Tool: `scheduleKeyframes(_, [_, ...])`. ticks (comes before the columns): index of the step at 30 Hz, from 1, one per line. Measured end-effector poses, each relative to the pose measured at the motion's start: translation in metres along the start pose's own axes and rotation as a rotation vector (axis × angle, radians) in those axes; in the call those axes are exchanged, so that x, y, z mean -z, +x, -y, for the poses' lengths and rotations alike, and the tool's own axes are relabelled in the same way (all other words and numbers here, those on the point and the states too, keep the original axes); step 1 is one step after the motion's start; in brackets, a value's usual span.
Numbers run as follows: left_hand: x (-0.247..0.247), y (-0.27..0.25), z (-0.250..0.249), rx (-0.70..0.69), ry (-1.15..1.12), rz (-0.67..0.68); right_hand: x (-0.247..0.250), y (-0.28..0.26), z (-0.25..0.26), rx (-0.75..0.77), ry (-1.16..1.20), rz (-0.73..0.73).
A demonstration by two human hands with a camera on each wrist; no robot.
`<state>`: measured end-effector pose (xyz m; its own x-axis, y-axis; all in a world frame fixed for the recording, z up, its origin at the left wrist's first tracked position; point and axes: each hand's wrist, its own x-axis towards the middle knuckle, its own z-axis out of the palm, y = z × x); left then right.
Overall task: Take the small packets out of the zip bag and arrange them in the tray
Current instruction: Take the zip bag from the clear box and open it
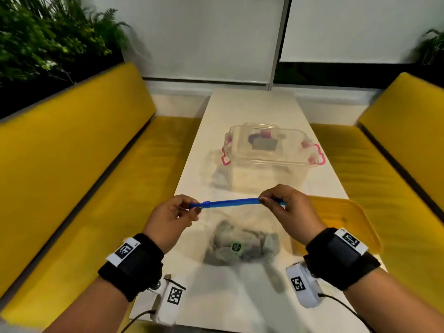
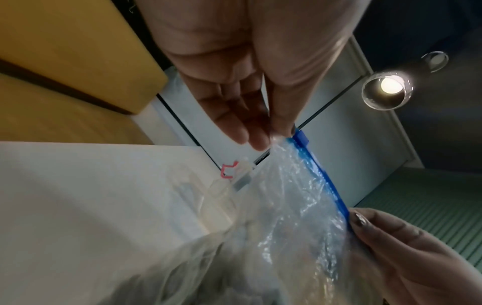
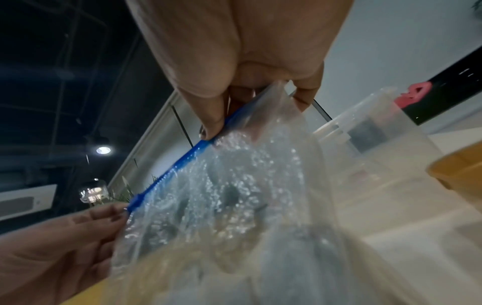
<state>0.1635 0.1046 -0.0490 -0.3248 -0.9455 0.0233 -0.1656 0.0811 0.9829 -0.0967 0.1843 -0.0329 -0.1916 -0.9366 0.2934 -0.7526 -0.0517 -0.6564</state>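
Holding the zip bag (image 1: 240,239) up by its blue zip strip (image 1: 230,203), one hand at each end, so the body hangs down w/ its weight pulling the top taut, prob to make the blue slider (image 1: 206,203) easier to run along. Left hand (image 1: 171,219) pinches the strip's left end right by the slider btw thumb and fingertips; right hand (image 1: 286,207) pinches the right end the same way, thumb on top in the right wrist view. Slider sits hard at the left end, so I'd guess the bag isn't opened yet and no packets are out, tbh can't confirm the seal from these shots. The small packets (image 1: 236,246) are bunched at the bottom of the bag, hanging just over the white table (image 1: 252,109), greyish w/ one green label showing. Yellow tray (image 1: 341,219) waits just to the right of the bag, partly behind the right wrist, so the move over is short. Clear lidded box (image 1: 271,155) w/ pink latches sits further back, stuff inside too blurry to name. Can't count the packets through the crinkly plastic, and the tray's near edge is hidden, so idk if anything's in it already. Whole head view is motion-blurred too.
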Motion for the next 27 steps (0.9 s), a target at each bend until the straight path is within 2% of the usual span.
scheduleKeyframes(4, [0.000, -0.012, 0.012, -0.068, 0.089, -0.057, -0.006, -0.005, 0.011, 0.073, -0.317, -0.043])
scheduleKeyframes(6, [-0.001, -0.014, 0.009, -0.144, 0.130, -0.073, -0.009, -0.004, 0.029, 0.152, -0.377, -0.008])
scheduleKeyframes(9, [-0.006, -0.017, -0.001, -0.228, 0.182, -0.084, -0.023, -0.002, 0.058, 0.230, -0.350, 0.102])
scheduleKeyframes(12, [-0.009, -0.016, -0.005, -0.262, 0.177, -0.092, -0.039, 0.000, 0.074, 0.215, -0.316, 0.139])
scheduleKeyframes(20, [-0.009, -0.017, -0.005, -0.350, 0.262, -0.129, -0.039, 0.001, 0.071, 0.211, -0.287, 0.052])
scheduleKeyframes(27, [0.016, -0.011, -0.001, -0.317, 0.259, -0.225, 0.010, -0.002, 0.022, 0.162, -0.286, -0.020])
